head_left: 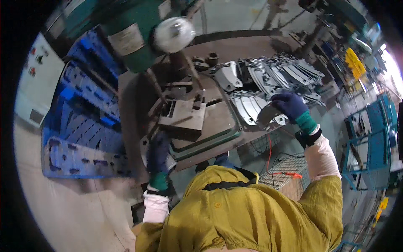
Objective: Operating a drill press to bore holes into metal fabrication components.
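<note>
My right hand (289,106), in a navy glove with a green cuff, is closed on the upper end of a curved metal plate (266,116). That plate stands tilted at the front of many similar silver plates (270,77) spread over the bench's right side. At the bench's left front edge is my left hand (158,153), gloved alike and smeared by motion. Metal plate ends (145,147) show on both sides of it; its fingers cannot be made out. Between the hands sits a steel die block (182,117) on the green-edged base of a press (210,134).
The green press body (130,38) with a pale round wheel rises behind the die. Blue plastic pallets (84,155) stand left of the bench, near a grey control box (40,80). A wire basket (287,172) with an orange cable lies below right; a blue rack (369,143) stands farther right.
</note>
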`<state>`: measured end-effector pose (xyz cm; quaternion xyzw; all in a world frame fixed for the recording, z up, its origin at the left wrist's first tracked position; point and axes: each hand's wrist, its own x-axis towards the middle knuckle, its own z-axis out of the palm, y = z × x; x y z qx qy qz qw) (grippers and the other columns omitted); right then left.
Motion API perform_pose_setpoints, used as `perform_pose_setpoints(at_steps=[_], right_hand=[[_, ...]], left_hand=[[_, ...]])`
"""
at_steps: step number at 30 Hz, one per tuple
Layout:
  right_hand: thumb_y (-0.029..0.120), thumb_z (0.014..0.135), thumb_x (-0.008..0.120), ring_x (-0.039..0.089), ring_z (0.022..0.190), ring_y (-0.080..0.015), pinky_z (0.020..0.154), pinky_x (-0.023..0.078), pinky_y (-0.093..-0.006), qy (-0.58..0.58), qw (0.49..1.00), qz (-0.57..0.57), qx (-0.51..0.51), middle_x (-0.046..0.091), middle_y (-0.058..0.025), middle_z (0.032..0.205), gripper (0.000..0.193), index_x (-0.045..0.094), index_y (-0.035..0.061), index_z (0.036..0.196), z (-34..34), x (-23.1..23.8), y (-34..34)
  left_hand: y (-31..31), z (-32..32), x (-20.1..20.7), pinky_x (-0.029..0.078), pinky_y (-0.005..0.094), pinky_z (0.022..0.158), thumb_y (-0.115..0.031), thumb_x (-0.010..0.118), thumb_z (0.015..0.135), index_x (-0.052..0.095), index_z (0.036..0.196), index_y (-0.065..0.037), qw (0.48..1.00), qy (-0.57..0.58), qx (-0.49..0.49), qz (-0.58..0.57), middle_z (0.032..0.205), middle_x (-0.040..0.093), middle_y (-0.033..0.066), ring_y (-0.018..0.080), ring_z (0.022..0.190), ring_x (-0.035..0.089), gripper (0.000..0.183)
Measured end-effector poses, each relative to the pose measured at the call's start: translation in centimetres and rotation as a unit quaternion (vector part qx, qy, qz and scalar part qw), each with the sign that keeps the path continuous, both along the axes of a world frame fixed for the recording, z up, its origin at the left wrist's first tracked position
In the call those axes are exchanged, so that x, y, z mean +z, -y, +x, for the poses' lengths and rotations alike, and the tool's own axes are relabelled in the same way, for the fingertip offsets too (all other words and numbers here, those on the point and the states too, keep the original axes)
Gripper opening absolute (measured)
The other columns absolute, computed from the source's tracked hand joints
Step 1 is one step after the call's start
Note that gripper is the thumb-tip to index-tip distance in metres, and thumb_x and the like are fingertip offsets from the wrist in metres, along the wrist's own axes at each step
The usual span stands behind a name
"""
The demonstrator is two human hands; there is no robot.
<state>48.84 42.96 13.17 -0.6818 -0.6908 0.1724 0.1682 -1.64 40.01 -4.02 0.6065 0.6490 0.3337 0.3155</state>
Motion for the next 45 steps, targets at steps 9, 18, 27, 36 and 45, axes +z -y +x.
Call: perform_pose_setpoints(at_steps=[9, 18, 27, 36, 45], right_hand=[[0.018, 0.096, 0.054, 0.068, 0.089, -0.0132, 0.076, 0.054, -0.0257, -0.391, 0.87, -0.097, 0.285, 0.071, -0.0106, 0.097, 0.033, 0.064, 0.0021, 0.123, -15.1, -0.7, -2.7], [0.044, 0.097, 0.055, 0.065, 0.105, -0.0286, 0.099, 0.049, -0.0398, -0.735, 0.49, -0.352, 0.311, 0.06, -0.0192, 0.129, 0.065, 0.042, -0.0021, 0.14, -21.7, 9.0, -7.0], [0.048, 0.095, 0.054, 0.065, 0.102, -0.0356, 0.098, 0.049, -0.0486, -0.801, 0.375, -0.386, 0.262, 0.065, -0.0226, 0.113, 0.058, 0.057, -0.0027, 0.122, -25.1, 15.5, -6.4], [0.046, 0.093, 0.056, 0.066, 0.102, -0.0396, 0.098, 0.049, -0.0546, -0.823, 0.404, -0.377, 0.132, 0.068, -0.0243, 0.108, 0.047, 0.067, 0.0042, 0.11, -25.5, 15.8, -6.9], [0.021, 0.098, 0.052, 0.064, 0.106, -0.0271, 0.096, 0.052, -0.0379, -0.756, 0.501, -0.323, 0.27, 0.063, -0.0185, 0.123, 0.039, 0.053, -0.0017, 0.13, -25.3, 8.2, -6.4]], left_hand=[[2.2, 8.5, 7.7, 0.05, 0.0305, 0.087, -0.015, 0.066, 0.089, 0.059, 0.126, 0.001, 0.913, 0.292, -0.222, -0.177, 0.113, 0.065, 0.0096, 0.0174, 0.1, 0.061, 0.041], [2.5, 1.6, -4.9, 0.054, 0.0424, 0.08, -0.013, 0.066, 0.086, 0.058, 0.133, -0.021, 0.99, 0.031, -0.056, -0.129, 0.11, 0.065, 0.0237, 0.0394, 0.098, 0.065, 0.048], [-4.0, 2.8, -5.4, 0.055, 0.0309, 0.067, -0.021, 0.072, 0.086, 0.059, 0.132, -0.013, 0.9, 0.384, 0.11, -0.176, 0.09, 0.07, 0.0085, 0.0219, 0.078, 0.068, 0.048], [-4.5, 1.6, -8.4, 0.057, 0.0315, 0.072, -0.007, 0.067, 0.087, 0.057, 0.136, -0.022, 0.966, 0.258, -0.014, -0.029, 0.102, 0.07, 0.0092, 0.0212, 0.083, 0.068, 0.052], [-4.6, 4.1, -0.3, 0.057, 0.0336, 0.067, -0.019, 0.069, 0.091, 0.067, 0.118, -0.009, 0.823, 0.469, 0.227, -0.226, 0.101, 0.068, 0.0092, 0.0194, 0.085, 0.067, 0.029]])
